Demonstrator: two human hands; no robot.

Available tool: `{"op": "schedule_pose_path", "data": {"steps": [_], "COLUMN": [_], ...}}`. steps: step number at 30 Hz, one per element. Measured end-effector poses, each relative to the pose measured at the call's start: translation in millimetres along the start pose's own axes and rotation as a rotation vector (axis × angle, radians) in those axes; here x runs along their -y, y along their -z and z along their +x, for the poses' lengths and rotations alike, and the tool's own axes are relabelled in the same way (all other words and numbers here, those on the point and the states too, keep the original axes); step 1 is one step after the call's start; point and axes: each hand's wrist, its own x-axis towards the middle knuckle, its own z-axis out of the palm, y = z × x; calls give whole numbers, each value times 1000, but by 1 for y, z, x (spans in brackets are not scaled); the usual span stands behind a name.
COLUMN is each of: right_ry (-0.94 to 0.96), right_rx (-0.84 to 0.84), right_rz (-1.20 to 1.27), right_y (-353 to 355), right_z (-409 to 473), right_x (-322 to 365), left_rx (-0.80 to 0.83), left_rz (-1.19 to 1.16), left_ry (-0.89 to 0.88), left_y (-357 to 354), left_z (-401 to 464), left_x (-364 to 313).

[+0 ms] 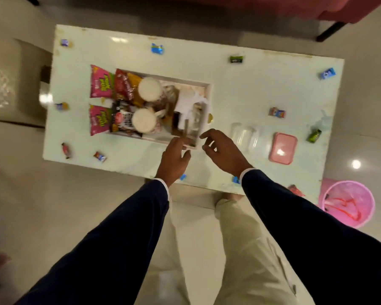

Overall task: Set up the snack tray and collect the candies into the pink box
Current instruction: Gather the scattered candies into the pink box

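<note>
On the desk (240, 89), snack tray (207, 89) sits left of centre, packed with chip bags (101, 84) and two white-lidded jars (150, 89). Pink box (283, 148) lies lid-on to its right, clear tumbler (244, 135) between them. Left hand (174, 159) and right hand (224, 150) hover at tray's near corner, each grip loosely open, holding nothing. Wrapped candies (157, 49) scattered round desk edges; pink bin (348, 203) on floor, right.

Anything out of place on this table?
Yes: small wrapped candies, such as the blue one and the green one, lie scattered around the white table, outside the closed pink box.
</note>
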Motion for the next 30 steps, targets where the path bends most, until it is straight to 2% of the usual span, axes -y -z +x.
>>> {"op": "schedule_pose_path", "data": {"steps": [3,7,13,19,25,30], "right_ry": [-17,-69,-197,-226,-261,-288], "right_rx": [64,118,251,257,320,401], "right_rz": [-14,-71,-203,-690,-722,-373], "right_y": [-41,-109,-253,-361,-365,-342], "right_z": [23,54,110,164,192,201], "right_x": [36,68,128,179,180,169], "left_rx": [-50,-123,-277,-288,-185,-183], "left_rz": [64,11,13,34,60,194], "left_ry": [8,129,166,399,508,488], "left_y": [46,110,236,331,350,329], "left_z": [-18,-30,-22,2,31,44], "left_x": [42,119,239,329,350,328]}}
